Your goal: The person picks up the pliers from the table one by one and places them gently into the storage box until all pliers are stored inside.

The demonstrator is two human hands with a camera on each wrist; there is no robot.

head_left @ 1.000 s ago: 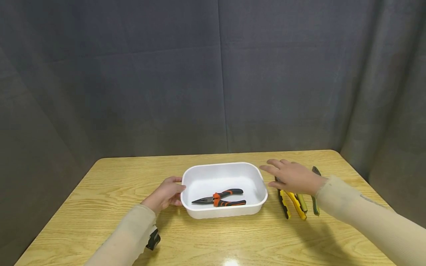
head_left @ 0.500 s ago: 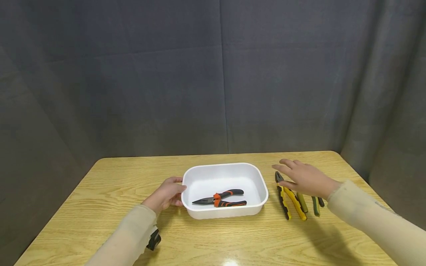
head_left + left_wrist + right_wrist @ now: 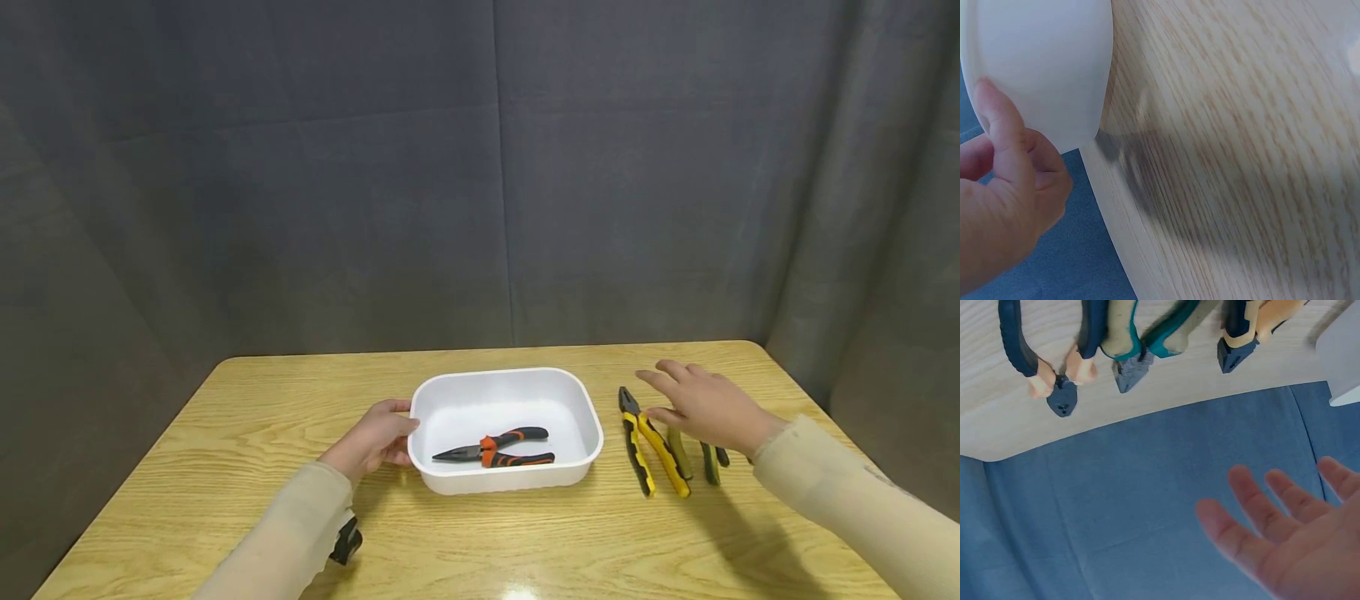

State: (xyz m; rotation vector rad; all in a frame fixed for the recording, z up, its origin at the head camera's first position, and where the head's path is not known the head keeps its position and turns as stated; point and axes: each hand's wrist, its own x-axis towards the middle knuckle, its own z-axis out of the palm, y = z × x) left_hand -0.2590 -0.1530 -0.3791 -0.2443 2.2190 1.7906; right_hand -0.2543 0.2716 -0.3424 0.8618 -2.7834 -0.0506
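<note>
My left hand holds the left end of a white plastic tray, thumb over the rim, as the left wrist view also shows. In the tray lie orange-and-black long-nose pliers. My right hand hovers over the right side of the table, fingers spread, holding nothing. Left of it are yellow-and-black pliers. Partly hidden beneath it are green-handled pliers. In the right wrist view, a third pair, dark-handled pliers with orange parts, lies past the green ones.
The wooden table has a far edge close behind the tray. A dark grey curtain hangs behind and at both sides. A small black object shows by my left sleeve.
My right hand has moved right, away from the tray and across the pliers, uncovering the head of the yellow-and-black pair. My left hand and the tray stay in place.
</note>
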